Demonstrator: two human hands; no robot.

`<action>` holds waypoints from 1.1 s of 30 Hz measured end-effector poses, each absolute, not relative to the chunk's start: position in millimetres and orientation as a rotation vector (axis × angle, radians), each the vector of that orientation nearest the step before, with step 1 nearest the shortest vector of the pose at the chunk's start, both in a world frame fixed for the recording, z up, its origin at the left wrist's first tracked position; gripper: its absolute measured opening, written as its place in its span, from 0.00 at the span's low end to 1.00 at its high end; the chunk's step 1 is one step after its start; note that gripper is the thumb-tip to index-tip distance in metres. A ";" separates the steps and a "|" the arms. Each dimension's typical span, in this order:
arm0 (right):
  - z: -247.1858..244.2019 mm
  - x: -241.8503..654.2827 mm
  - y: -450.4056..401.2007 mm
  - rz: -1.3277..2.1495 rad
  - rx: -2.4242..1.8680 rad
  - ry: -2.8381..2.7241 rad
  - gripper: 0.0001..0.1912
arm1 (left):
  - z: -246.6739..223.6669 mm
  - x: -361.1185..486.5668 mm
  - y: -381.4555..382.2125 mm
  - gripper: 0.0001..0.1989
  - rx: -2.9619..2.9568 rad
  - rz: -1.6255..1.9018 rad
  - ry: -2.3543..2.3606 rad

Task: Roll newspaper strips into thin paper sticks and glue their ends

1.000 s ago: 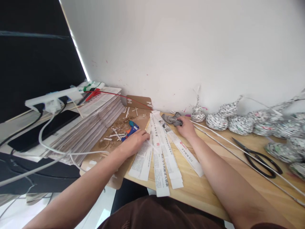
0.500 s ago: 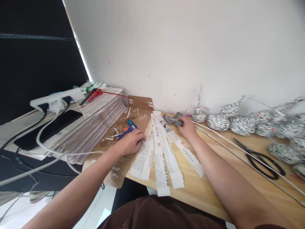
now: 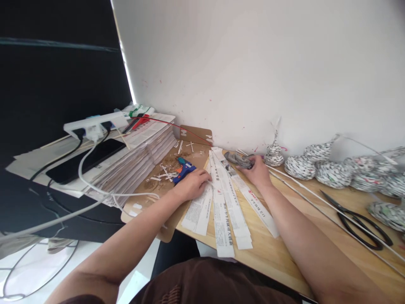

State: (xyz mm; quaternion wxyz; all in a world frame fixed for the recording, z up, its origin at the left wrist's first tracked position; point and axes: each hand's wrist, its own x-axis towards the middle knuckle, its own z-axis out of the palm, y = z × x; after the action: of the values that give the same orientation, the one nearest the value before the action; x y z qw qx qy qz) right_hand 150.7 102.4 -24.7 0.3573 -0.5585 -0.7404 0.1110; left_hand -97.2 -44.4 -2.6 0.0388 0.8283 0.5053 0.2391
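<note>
Several newspaper strips (image 3: 221, 202) lie fanned out on the wooden table, their far ends overlapping. My left hand (image 3: 195, 185) rests over the leftmost strips with its fingers pinched together; something thin and pale shows at the fingertips, too small to name. Just beyond that hand lies a blue glue gun (image 3: 184, 171) with a teal and orange part. At the far ends of the strips, my right hand (image 3: 258, 172) is closed on a crumpled grey cloth (image 3: 238, 159), which lies on the table.
Black scissors (image 3: 360, 223) and long thin paper rods (image 3: 311, 189) lie on the right. Woven paper gourds (image 3: 332, 174) line the wall. On the left are a newspaper stack (image 3: 152, 147), a phone (image 3: 85, 160), a power strip (image 3: 95, 125) and cables. White scraps litter the brown board (image 3: 198, 154).
The view has shifted left, so things appear farther right. My left hand has moved slightly right over the strips. My right hand stays on the cloth.
</note>
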 end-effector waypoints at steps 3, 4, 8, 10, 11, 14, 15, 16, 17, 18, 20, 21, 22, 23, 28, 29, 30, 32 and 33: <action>-21.1 150.6 99.3 0.362 -1.410 -1.882 0.41 | -4.2 -95.4 -39.0 0.13 2.537 0.733 1.564; -19.9 151.4 99.0 0.391 -1.413 -1.864 0.42 | -4.8 -95.0 -37.1 0.13 2.531 0.740 1.571; -14.7 157.8 98.9 0.578 -1.453 -1.798 0.40 | -6.4 -92.7 -31.1 0.14 2.517 0.773 1.598; -12.0 162.4 94.7 0.659 -1.452 -1.859 0.34 | -5.0 -91.7 -31.7 0.15 2.513 0.798 1.611; -10.5 165.1 90.5 0.663 -1.454 -1.917 0.30 | -3.5 -91.7 -33.6 0.15 2.509 0.821 1.620; -4.9 174.4 69.5 0.531 -1.493 -2.086 0.25 | 2.9 -96.1 -46.6 0.15 2.468 0.992 1.622; -2.8 177.8 60.8 0.478 -1.507 -2.101 0.26 | 5.2 -99.7 -53.1 0.15 2.432 1.090 1.617; -0.7 181.3 52.0 0.438 -1.521 -2.104 0.27 | 7.1 -104.6 -60.4 0.13 2.392 1.180 1.611; 1.3 184.7 43.6 0.414 -1.534 -2.112 0.27 | 8.6 -110.8 -68.1 0.12 2.339 1.256 1.623; 3.2 187.8 36.1 0.402 -1.542 -2.134 0.25 | 9.6 -118.2 -76.1 0.11 2.266 1.338 1.665; 5.9 192.3 24.7 0.413 -1.536 -2.218 0.18 | 10.1 -135.6 -91.5 0.10 2.100 1.423 1.776; 6.6 193.4 20.9 0.430 -1.522 -2.258 0.16 | 9.8 -145.0 -98.7 0.11 2.002 1.443 1.850; 6.8 193.6 18.2 0.450 -1.500 -2.284 0.14 | 9.3 -154.2 -105.2 0.11 1.911 1.457 1.921; 6.6 193.0 16.3 0.473 -1.480 -2.294 0.14 | 8.9 -162.8 -111.1 0.12 1.825 1.474 1.978; 0.8 182.8 11.8 0.539 -1.482 -2.280 0.11 | 9.3 -183.1 -130.4 0.16 1.529 1.635 2.155; -0.5 180.8 10.7 0.523 -1.490 -2.284 0.10 | 9.5 -181.4 -132.3 0.16 1.512 1.652 2.156; -1.6 179.3 9.6 0.504 -1.493 -2.288 0.09 | 9.5 -178.0 -133.6 0.16 1.504 1.661 2.146; -3.4 177.5 7.2 0.466 -1.494 -2.279 0.09 | 9.1 -166.3 -134.6 0.15 1.495 1.658 2.082; -4.2 177.1 6.1 0.440 -1.484 -2.268 0.12 | 8.9 -158.5 -134.4 0.15 1.495 1.647 2.036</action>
State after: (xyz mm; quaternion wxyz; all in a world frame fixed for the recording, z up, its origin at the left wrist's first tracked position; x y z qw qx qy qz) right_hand 177.1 6.1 -4.2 0.1968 -0.5299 -0.8098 0.1572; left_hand -158.5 -134.4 8.9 0.0631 0.4947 0.6740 0.5450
